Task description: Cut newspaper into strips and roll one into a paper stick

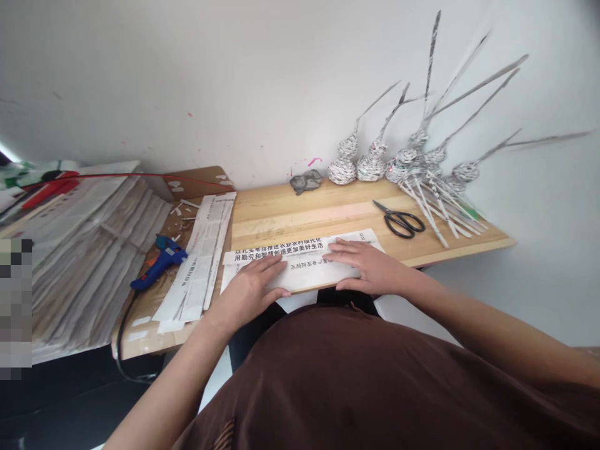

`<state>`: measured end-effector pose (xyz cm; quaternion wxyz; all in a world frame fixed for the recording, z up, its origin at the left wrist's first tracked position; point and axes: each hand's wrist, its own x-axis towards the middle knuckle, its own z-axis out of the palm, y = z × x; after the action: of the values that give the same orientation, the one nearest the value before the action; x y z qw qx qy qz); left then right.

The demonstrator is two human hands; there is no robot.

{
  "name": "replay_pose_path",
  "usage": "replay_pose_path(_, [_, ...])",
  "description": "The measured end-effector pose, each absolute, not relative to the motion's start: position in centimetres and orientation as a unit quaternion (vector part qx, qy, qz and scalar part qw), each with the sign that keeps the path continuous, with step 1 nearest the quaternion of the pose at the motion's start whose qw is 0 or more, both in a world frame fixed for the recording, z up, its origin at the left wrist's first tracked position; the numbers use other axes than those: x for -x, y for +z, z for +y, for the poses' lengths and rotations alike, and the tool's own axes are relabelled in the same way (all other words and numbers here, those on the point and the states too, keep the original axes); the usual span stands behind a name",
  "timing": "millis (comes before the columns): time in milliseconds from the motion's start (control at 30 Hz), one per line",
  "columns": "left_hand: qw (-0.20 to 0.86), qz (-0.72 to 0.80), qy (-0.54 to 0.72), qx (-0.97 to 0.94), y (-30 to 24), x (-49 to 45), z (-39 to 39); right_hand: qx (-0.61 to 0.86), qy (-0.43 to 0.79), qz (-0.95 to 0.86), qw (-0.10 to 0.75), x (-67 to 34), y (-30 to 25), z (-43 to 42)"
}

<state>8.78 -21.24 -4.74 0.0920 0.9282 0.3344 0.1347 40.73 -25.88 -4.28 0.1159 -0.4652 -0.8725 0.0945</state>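
A strip of folded newspaper (300, 272) with large black print lies along the front edge of the wooden table (281, 209). Flat on its left part rests my left hand (250, 287), fingers stretched out and the thumb near the table edge. My right hand (368, 265) presses on the right part, its fingers also extended and slightly apart. Both hands touch the paper without gripping it. Black-handled scissors (403, 224) lie beyond my right hand, blades pointing up and left.
Woven paper gourds (342, 170) stand along the wall, beside loose rolled paper sticks (434, 203). A grey lump (305, 181) sits at the back. Left are newspaper strips (199, 262), a blue glue gun (159, 265) with a black cord, and a tall newspaper stack (94, 262).
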Motion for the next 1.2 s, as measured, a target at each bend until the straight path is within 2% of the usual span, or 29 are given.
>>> replay_pose_path(500, [0.013, 0.346, 0.134, -0.928, -4.7, -10.2, -25.0, 0.425, 0.053, -0.890, 0.154, -42.1, -4.9, -27.3])
replay_pose_path(833, [0.047, 0.387, 0.169, -0.905, -4.2, -10.2, -24.5, 0.459, 0.104, -0.865, 0.174, -41.1, -3.5, -27.9])
replay_pose_path(1000, [0.056, 0.465, 0.099, -0.878, -2.9, -10.1, -22.7, 0.473, 0.173, -0.848, 0.166, -41.6, -2.3, -27.0])
replay_pose_path(1200, [0.160, 0.453, -0.016, -0.877, -1.5, -8.3, -19.5, 0.506, 0.215, -0.822, 0.146, -42.3, -1.0, -26.2])
